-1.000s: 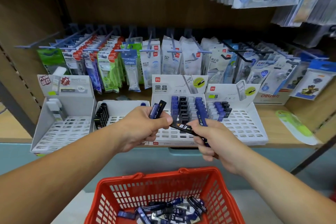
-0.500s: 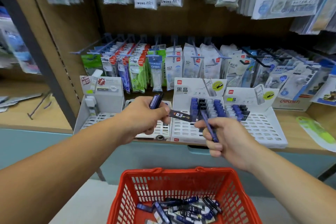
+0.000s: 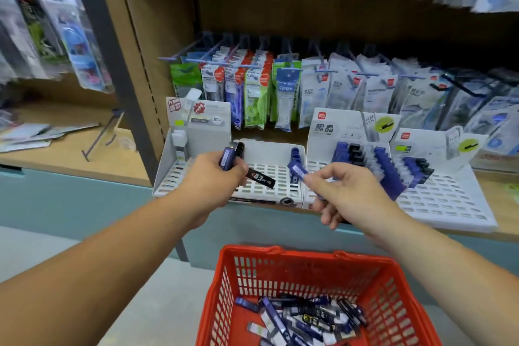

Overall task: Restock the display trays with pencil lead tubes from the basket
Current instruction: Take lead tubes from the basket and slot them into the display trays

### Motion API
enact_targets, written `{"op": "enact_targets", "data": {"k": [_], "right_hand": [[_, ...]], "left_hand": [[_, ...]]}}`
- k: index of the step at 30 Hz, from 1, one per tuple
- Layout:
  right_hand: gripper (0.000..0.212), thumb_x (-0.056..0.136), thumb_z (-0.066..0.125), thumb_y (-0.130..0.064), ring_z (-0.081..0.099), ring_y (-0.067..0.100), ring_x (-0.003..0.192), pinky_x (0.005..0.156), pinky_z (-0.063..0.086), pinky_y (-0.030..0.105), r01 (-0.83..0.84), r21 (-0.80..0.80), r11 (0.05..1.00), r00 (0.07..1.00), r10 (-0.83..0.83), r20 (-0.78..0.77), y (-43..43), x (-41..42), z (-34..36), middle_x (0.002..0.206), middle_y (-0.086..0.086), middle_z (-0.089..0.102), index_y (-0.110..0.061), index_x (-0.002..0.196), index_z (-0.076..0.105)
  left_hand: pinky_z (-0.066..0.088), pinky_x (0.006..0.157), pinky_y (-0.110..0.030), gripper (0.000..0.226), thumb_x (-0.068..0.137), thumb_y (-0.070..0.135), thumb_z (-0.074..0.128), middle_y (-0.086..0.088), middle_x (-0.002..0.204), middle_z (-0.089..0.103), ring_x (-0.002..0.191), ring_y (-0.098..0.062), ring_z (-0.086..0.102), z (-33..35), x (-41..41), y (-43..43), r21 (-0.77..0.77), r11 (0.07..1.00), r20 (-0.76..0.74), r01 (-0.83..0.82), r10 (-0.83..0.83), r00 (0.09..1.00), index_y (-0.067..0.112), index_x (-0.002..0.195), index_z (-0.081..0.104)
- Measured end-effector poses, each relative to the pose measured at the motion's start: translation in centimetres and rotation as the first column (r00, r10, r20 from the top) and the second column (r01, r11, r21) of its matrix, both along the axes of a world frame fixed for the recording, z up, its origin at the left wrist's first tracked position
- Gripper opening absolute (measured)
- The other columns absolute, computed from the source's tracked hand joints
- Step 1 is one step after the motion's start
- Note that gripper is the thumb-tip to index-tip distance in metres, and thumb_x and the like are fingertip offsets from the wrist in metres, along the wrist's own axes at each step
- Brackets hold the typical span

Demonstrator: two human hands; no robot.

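Left hand (image 3: 212,177) grips a blue tube (image 3: 227,159) and a black tube (image 3: 260,178); right hand (image 3: 346,195) pinches a second blue tube (image 3: 298,171). Display trays (image 3: 449,201) on the shelf (image 3: 509,205) behind hold standing tube rows (image 3: 384,168). Red basket (image 3: 280,251) below contains loose tubes (image 3: 303,317).

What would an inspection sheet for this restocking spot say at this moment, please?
Surface: wooden shelf carrying four white display trays, many slots unfilled.
Job's things: red basket holds many loose lead tubes.
Clutter: loose packets and a peg hook on the neighbouring shelf.
Hands: left hand grips a blue tube and a black tube; right hand pinches a second blue tube in its fingers.
Cables: nothing seen.
Surroundings: hanging stationery packs on pegs behind.
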State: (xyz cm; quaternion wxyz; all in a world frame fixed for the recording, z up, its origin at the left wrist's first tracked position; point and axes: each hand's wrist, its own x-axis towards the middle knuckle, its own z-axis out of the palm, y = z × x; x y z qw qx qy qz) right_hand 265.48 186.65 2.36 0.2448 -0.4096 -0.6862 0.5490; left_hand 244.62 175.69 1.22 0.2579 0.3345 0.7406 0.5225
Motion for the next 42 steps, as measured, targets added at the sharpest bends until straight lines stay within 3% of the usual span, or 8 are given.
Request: {"op": "enact_targets", "data": {"k": [8, 11, 15, 19, 22, 26, 35, 42], "right_hand": [[0.022, 0.104, 0.053, -0.008, 0.06, 0.02, 0.055, 0.051, 0.048, 0.032, 0.056, 0.069, 0.996, 0.998, -0.056, -0.007, 1.6, -1.5, -1.6, 0.07, 0.008, 0.065, -0.02, 0.111, 0.07], [0.016, 0.101, 0.059, -0.003, 0.063, 0.023, 0.058, 0.053, 0.053, 0.031, 0.039, 0.031, 0.999, 0.994, -0.036, -0.106, 1.7, -1.7, -1.4, 0.073, 0.014, 0.067, -0.01, 0.107, 0.071], [0.023, 0.1, 0.056, 0.005, 0.066, 0.023, 0.064, 0.058, 0.058, 0.03, -0.027, -0.025, 0.999, 0.989, 0.023, -0.145, 2.1, -2.1, -0.8, 0.081, 0.02, 0.07, -0.005, 0.117, 0.067], [0.018, 0.101, 0.061, -0.011, 0.06, 0.016, 0.057, 0.053, 0.053, 0.03, 0.024, 0.219, 0.975, 0.998, -0.036, 0.049, 3.1, -2.8, -0.1, 0.075, 0.005, 0.066, -0.021, 0.102, 0.076], [0.014, 0.096, 0.069, -0.012, 0.06, 0.018, 0.059, 0.053, 0.052, 0.025, 0.079, 0.213, 0.974, 0.989, -0.104, 0.106, 4.7, -3.9, 0.6, 0.074, 0.005, 0.069, -0.022, 0.089, 0.076], [0.007, 0.087, 0.079, -0.012, 0.066, 0.023, 0.068, 0.068, 0.06, 0.041, 0.082, 0.279, 0.957, 0.973, -0.137, 0.184, 5.9, -5.0, 0.7, 0.077, 0.007, 0.075, -0.019, 0.084, 0.077], [0.026, 0.083, 0.081, 0.0, 0.065, 0.013, 0.061, 0.065, 0.058, 0.031, 0.097, 0.345, 0.933, 0.99, -0.126, 0.062, 6.9, -4.3, -1.0, 0.073, 0.006, 0.07, -0.022, 0.089, 0.069], [0.038, 0.083, 0.08, 0.0, 0.06, -0.006, 0.064, 0.065, 0.046, 0.006, -0.115, 0.536, 0.836, 0.978, 0.0, 0.21, 6.9, -4.3, -2.0, 0.073, -0.014, 0.068, -0.035, 0.076, 0.067]], "left_hand": [[0.039, 0.044, -0.022, 0.01, 0.098, 0.019, 0.065, -0.008, 0.078, 0.075, 0.044, -0.005, 0.045, -1.2, -1.6, 1.5, 0.013, 0.997, -0.106, 0.082, -0.081, 0.991, 0.016, 0.09, 0.071], [0.037, 0.042, -0.02, 0.012, 0.097, 0.014, 0.064, -0.003, 0.067, 0.07, 0.044, -0.006, 0.044, -1.1, -1.7, 2.4, 0.026, 0.995, -0.115, 0.092, -0.089, 0.989, 0.013, 0.088, 0.071], [0.035, 0.042, -0.02, 0.012, 0.096, 0.012, 0.064, -0.021, 0.075, 0.068, 0.05, -0.012, 0.044, -1.4, -1.6, 3.2, 0.022, 0.992, -0.129, 0.12, -0.116, 0.985, 0.011, 0.087, 0.071], [0.034, 0.043, -0.021, 0.011, 0.095, 0.015, 0.068, -0.009, 0.067, 0.06, 0.048, -0.013, 0.04, -1.8, -2.3, 3.5, 0.015, 0.994, -0.11, 0.109, -0.107, 0.988, 0.014, 0.084, 0.071], [0.031, 0.044, -0.023, 0.013, 0.093, 0.019, 0.072, -0.004, 0.062, 0.051, 0.049, -0.014, 0.037, -2.0, -2.8, 3.3, 0.005, 0.996, -0.111, 0.086, -0.085, 0.99, 0.011, 0.084, 0.069], [0.029, 0.044, -0.021, 0.019, 0.093, 0.022, 0.074, -0.005, 0.061, 0.046, 0.046, -0.012, 0.034, -2.2, -3.2, 2.9, -0.001, 0.998, -0.13, 0.068, -0.067, 0.989, 0.004, 0.088, 0.069], [0.031, 0.04, -0.016, 0.012, 0.095, 0.023, 0.072, -0.007, 0.064, 0.054, 0.043, -0.009, 0.038, -2.0, -3.1, 2.9, 0.02, 0.999, -0.165, 0.047, -0.043, 0.985, 0.013, 0.089, 0.071], [0.029, 0.038, -0.014, 0.012, 0.096, 0.022, 0.072, -0.002, 0.058, 0.049, 0.039, -0.006, 0.036, -2.4, -2.8, 2.9, 0.003, 0.999, -0.177, 0.048, -0.047, 0.983, 0.013, 0.087, 0.072]]}}
